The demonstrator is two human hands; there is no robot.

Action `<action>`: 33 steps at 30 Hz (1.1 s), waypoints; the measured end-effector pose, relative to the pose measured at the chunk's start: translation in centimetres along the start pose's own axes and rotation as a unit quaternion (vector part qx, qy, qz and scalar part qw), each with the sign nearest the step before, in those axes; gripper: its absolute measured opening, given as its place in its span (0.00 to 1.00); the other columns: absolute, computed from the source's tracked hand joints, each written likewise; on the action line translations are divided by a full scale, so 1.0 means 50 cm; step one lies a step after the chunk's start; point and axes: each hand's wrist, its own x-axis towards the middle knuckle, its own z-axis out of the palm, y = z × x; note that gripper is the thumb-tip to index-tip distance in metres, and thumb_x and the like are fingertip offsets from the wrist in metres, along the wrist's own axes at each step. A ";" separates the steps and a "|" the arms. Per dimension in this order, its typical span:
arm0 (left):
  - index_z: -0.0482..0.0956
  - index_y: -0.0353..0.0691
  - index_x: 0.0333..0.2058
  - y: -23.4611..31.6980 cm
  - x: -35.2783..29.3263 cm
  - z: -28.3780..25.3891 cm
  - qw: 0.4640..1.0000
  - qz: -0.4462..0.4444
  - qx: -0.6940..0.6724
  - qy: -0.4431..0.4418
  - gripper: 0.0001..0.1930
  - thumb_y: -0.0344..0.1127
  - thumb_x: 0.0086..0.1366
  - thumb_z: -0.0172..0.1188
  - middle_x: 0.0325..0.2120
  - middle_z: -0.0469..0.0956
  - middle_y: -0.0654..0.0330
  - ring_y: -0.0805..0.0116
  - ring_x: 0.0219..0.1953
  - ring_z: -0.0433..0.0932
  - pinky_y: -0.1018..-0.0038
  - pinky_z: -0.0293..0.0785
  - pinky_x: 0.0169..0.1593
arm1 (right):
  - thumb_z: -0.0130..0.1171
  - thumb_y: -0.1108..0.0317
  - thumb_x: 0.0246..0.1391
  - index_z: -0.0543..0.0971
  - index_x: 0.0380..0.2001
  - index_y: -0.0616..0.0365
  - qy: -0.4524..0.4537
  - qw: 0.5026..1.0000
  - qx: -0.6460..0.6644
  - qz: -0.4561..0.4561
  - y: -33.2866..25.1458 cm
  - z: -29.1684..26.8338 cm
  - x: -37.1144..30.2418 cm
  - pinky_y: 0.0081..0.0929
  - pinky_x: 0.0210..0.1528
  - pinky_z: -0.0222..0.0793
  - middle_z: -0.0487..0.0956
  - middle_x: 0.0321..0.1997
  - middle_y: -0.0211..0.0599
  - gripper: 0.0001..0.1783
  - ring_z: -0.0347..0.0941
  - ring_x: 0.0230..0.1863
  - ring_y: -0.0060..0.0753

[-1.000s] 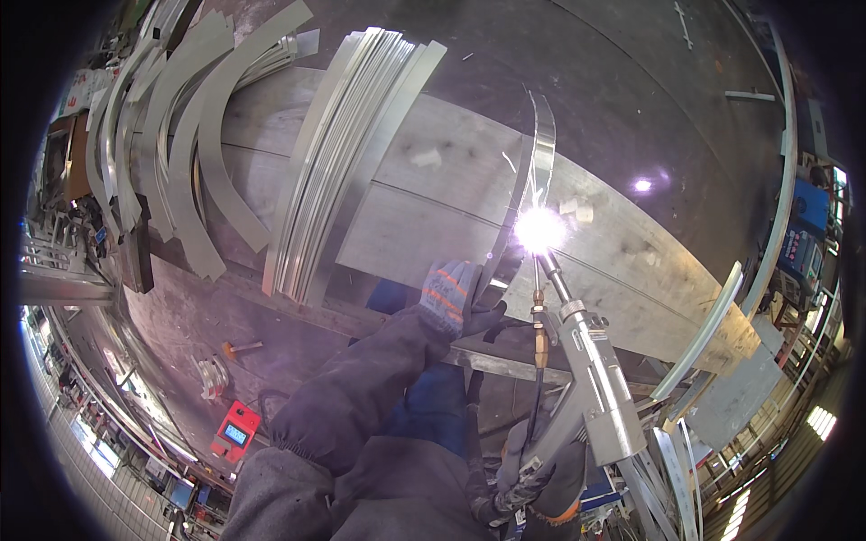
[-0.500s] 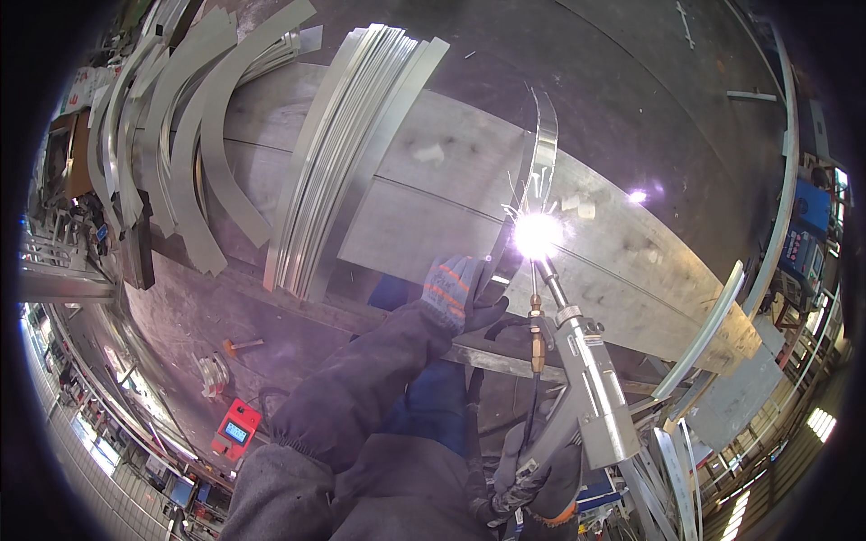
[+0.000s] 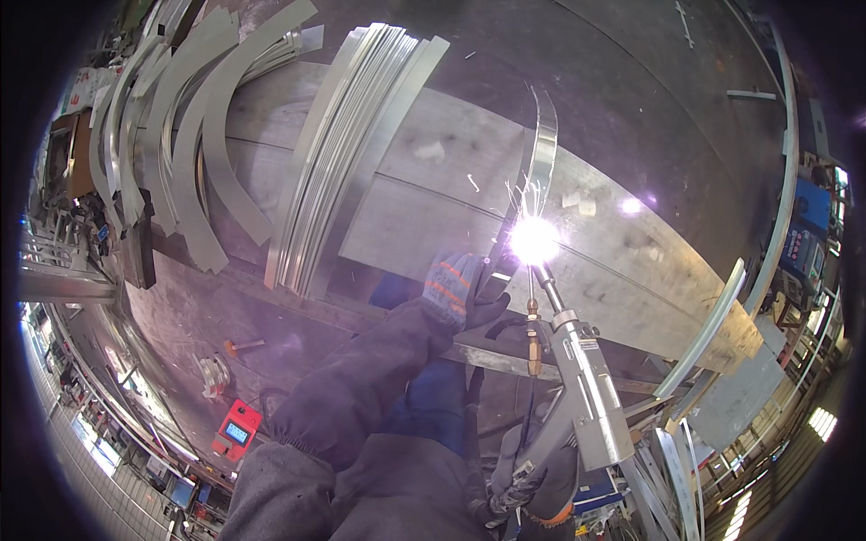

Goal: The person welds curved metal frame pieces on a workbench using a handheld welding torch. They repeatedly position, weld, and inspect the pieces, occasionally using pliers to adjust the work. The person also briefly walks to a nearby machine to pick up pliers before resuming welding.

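My right hand, in a dark glove with an orange cuff edge, grips the handle of a silver welding torch. A brass fitting and a thin tube run along the torch's left side. At its tip a white glare throws sparks and hides the spot it meets. That spot lies on a curved metal strip standing on edge across a flat metal plate. My left hand, in a grey glove with orange stripes, is closed around the strip's near end; its fingertips are partly hidden.
Left of the strip stands a tight stack of curved metal strips; more curved pieces lean farther left. A red box with a display, a hammer and a wire coil lie at lower left. Blue machines stand far right.
The torch and its glare have shifted slightly left and nearer along the strip. Sparks have changed shape, one now flying off to the left. My left hand stays on the strip.
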 end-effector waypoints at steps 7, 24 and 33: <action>0.74 0.40 0.33 -0.003 -0.001 0.004 1.000 0.010 0.009 0.017 0.25 0.51 0.49 0.76 0.26 0.74 0.56 0.53 0.31 0.77 0.55 0.72 0.35 | 0.50 0.29 0.63 0.64 0.60 0.66 -0.003 1.000 0.000 0.002 0.009 -0.004 -0.005 0.27 0.17 0.70 0.75 0.29 0.46 0.46 0.71 0.16 0.32; 0.80 0.46 0.45 -0.005 -0.006 0.012 0.999 0.010 0.041 -0.002 0.26 0.54 0.51 0.73 0.31 0.76 0.59 0.57 0.35 0.78 0.57 0.72 0.38 | 0.50 0.28 0.63 0.66 0.57 0.68 -0.014 1.000 -0.002 0.006 0.036 -0.018 -0.016 0.27 0.17 0.70 0.76 0.27 0.45 0.47 0.72 0.17 0.32; 0.80 0.45 0.45 -0.018 -0.013 0.028 1.000 0.010 0.002 0.028 0.27 0.54 0.51 0.73 0.31 0.77 0.60 0.58 0.35 0.78 0.58 0.72 0.39 | 0.50 0.28 0.63 0.67 0.56 0.69 -0.021 1.000 -0.003 0.001 0.050 -0.027 -0.022 0.27 0.18 0.70 0.76 0.26 0.45 0.47 0.73 0.17 0.32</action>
